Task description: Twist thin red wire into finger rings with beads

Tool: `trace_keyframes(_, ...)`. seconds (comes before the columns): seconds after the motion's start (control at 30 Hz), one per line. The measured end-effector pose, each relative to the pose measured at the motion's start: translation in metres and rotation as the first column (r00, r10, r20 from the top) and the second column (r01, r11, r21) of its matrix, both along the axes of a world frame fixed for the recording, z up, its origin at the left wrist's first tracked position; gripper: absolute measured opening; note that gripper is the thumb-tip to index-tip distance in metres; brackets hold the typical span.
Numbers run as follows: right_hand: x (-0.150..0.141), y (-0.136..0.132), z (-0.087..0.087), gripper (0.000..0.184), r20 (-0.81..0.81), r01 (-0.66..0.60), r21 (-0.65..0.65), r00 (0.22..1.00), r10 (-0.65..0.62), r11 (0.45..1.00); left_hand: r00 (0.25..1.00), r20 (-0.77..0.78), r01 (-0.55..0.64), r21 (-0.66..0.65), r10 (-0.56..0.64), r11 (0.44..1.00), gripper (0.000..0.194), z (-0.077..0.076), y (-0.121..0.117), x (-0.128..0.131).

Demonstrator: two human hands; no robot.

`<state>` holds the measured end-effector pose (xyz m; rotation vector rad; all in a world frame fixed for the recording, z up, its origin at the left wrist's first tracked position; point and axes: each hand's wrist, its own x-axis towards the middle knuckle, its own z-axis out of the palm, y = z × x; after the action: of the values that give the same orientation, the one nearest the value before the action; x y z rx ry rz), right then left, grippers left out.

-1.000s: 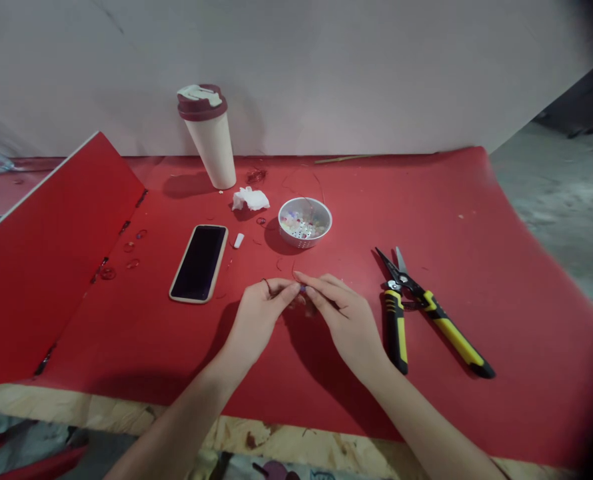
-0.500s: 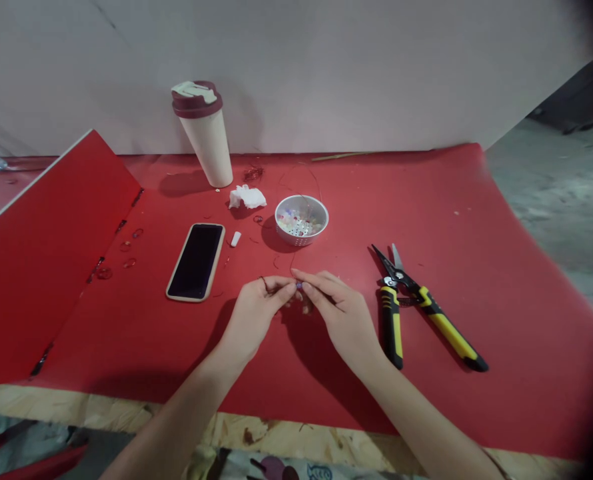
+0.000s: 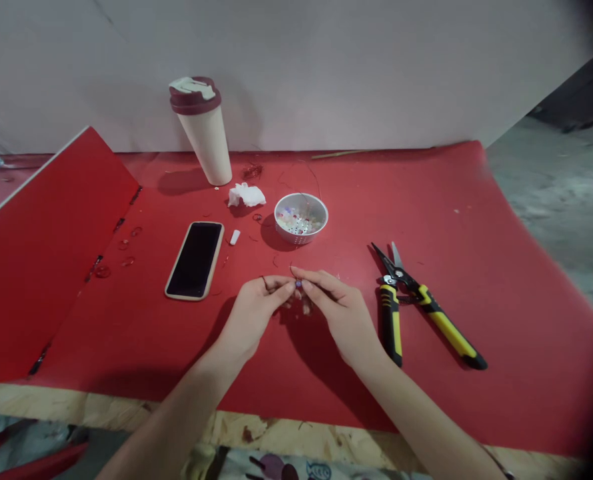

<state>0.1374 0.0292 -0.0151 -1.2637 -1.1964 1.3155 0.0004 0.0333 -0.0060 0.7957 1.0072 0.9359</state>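
A small purple bead (image 3: 298,284) sits between the fingertips of both hands, low over the red table. My left hand (image 3: 260,305) pinches it from the left side, with a thin dark red wire or cord looped at its index finger. From the right, my right hand (image 3: 340,308) closes thumb and index finger on the bead; a short end of thin wire rises by its fingertip. The other fingers are partly hidden beneath. Just beyond the hands stands a round perforated metal bowl (image 3: 301,237) holding several small coloured beads (image 3: 294,219).
Yellow-black pruning shears (image 3: 401,287) lie at the right, blades apart. On the left are a phone (image 3: 195,260), a white piece (image 3: 234,237), several wire rings (image 3: 128,261) and a raised red panel (image 3: 51,247). Behind stand a tumbler (image 3: 209,143) and crumpled tissue (image 3: 246,195).
Both hands keep their pinch on the bead with barely any movement. The view has shifted very slightly, and less wire shows above the right fingertip.
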Motion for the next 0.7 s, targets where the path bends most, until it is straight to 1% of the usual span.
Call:
trace_keyframes(0.13,0.0005,0.0004,-0.0035,0.017,-0.107,-0.01,-0.051,0.994,0.004,0.999,1.0,0.004,0.002,-0.016,-0.001,1.0,0.019,0.0003,-0.0005,0.0004)
trace_keyframes(0.27,0.0007,0.0005,-0.0055,0.015,-0.272,-0.047,-0.138,0.962,0.008,0.989,0.999,-0.042,0.001,0.002,-0.001,1.0,0.018,-0.0007,-0.0002,0.0001)
trace_keyframes(0.33,0.0007,0.0008,-0.0055,0.014,-0.322,-0.062,-0.183,0.947,-0.001,0.981,0.997,-0.072,0.008,0.015,-0.007,1.0,0.019,-0.0002,-0.0002,-0.0002)
trace_keyframes(0.5,0.0005,0.0021,-0.0039,0.012,-0.38,-0.065,-0.228,0.925,-0.027,0.971,0.986,-0.166,0.023,0.057,-0.013,0.998,0.018,0.0028,-0.0011,-0.0005)
trace_keyframes(0.7,-0.0004,0.0023,-0.0018,0.014,-0.42,-0.077,-0.232,0.907,-0.028,0.97,0.994,-0.109,0.015,0.04,-0.01,0.999,0.019,0.0029,-0.0008,0.0)
